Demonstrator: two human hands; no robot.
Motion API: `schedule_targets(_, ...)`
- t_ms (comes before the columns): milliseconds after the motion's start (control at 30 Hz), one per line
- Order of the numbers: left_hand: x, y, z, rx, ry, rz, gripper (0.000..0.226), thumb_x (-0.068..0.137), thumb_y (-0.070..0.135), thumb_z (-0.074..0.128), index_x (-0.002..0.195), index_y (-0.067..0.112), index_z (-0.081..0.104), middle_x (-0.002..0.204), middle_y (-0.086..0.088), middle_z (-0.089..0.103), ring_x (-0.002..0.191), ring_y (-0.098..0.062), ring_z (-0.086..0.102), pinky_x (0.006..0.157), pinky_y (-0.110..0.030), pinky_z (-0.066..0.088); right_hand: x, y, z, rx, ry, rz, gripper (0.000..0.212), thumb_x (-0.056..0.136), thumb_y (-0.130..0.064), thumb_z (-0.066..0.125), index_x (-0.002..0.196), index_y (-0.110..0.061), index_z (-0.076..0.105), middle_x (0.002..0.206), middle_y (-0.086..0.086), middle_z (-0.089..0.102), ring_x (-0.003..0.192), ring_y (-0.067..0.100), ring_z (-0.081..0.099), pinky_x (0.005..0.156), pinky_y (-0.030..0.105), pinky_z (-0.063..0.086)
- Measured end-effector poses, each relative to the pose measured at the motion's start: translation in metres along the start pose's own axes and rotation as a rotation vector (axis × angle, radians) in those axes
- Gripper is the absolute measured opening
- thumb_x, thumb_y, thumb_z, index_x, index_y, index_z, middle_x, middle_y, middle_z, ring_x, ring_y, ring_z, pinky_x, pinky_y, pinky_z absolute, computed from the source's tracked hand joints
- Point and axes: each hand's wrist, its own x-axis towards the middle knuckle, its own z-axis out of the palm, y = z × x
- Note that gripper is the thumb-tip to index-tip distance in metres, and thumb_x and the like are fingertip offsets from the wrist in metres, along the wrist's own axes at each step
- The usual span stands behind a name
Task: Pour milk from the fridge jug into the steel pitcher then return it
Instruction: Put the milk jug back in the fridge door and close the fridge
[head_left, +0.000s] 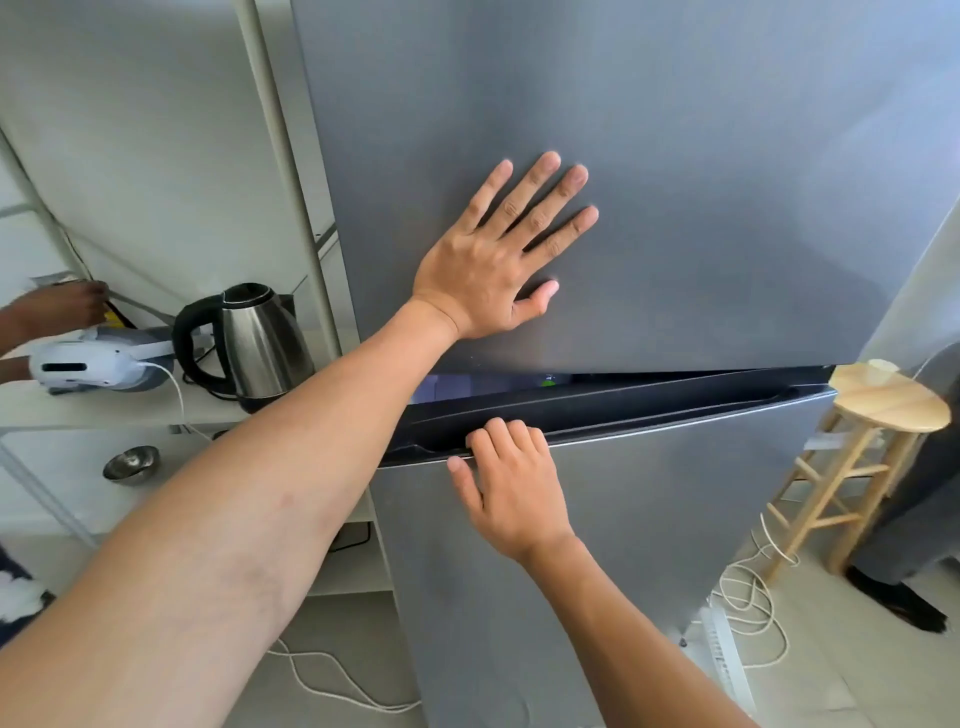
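Left hand (491, 270) lies flat with fingers spread on the upper door (675, 156), a smooth matte grey. Right hand (511, 480), at six o'clock below it, hooks its fingers into the dark handle groove (649, 410) of the lower door (623, 571) — ajar. Jug and pitcher are out of sight; the jug is probably inside, likely heavy and cold-slick — best taken by its handle.

A pale wall (135, 130) stands behind a white shelf (104, 410) at left, a wooden stool (857, 457) at right, white cable (748, 597) coiled on the light floor (337, 649).
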Motion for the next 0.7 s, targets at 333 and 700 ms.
schedule_targets(333, -0.002, 0.001, 0.001, -0.015, 0.016, -0.012, 0.062, 0.095, 0.041, 0.041, 0.153, 0.022, 0.036, 0.158, -0.009, 0.036, 0.146, -0.034, 0.032, 0.12, -0.052, 0.025, 0.018, 0.046, 0.006, 0.036, -0.095, -0.115, 0.029, 0.093, -0.022, 0.055, 0.12, -0.011, 0.06, 0.106, 0.002, 0.06, 0.092, 0.024, 0.053, 0.091, 0.032, 0.041)
schedule_targets(700, -0.003, 0.001, 0.001, -0.011, 0.016, -0.025, 0.063, 0.094, 0.041, 0.042, 0.153, 0.023, 0.036, 0.158, -0.008, 0.036, 0.147, -0.033, 0.032, 0.12, -0.052, 0.025, 0.025, 0.081, 0.006, 0.104, -0.026, 0.171, 0.02, 0.086, -0.018, 0.07, 0.102, -0.006, 0.07, 0.094, 0.008, 0.062, 0.084, 0.032, 0.053, 0.084, 0.04, 0.043)
